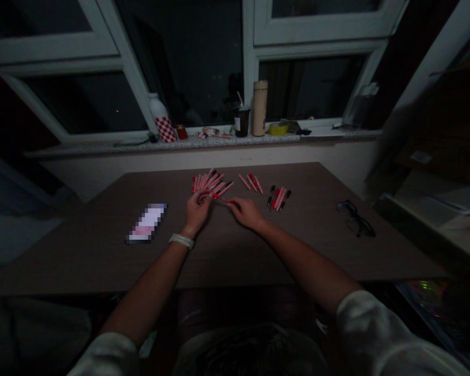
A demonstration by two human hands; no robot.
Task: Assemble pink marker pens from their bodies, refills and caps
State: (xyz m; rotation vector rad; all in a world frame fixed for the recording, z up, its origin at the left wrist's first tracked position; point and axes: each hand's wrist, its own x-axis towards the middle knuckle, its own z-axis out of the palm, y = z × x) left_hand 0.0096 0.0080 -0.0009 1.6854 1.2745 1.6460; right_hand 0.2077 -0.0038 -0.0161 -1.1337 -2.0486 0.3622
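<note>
Left hand and right hand each pinch fingers closed on one end of a slim red plastic pen. The pen sits just above the brown wooden table, near its far edge, beside a heap of pink pens.

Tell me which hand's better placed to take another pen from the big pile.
Left, probably: both hands pinch one red pen, but the left hand sits beside the big pile; the right hand lies nearer the smaller groups.

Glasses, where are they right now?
In the head view, the glasses lie on the right of the table, right of the small bunch of pens.
</note>
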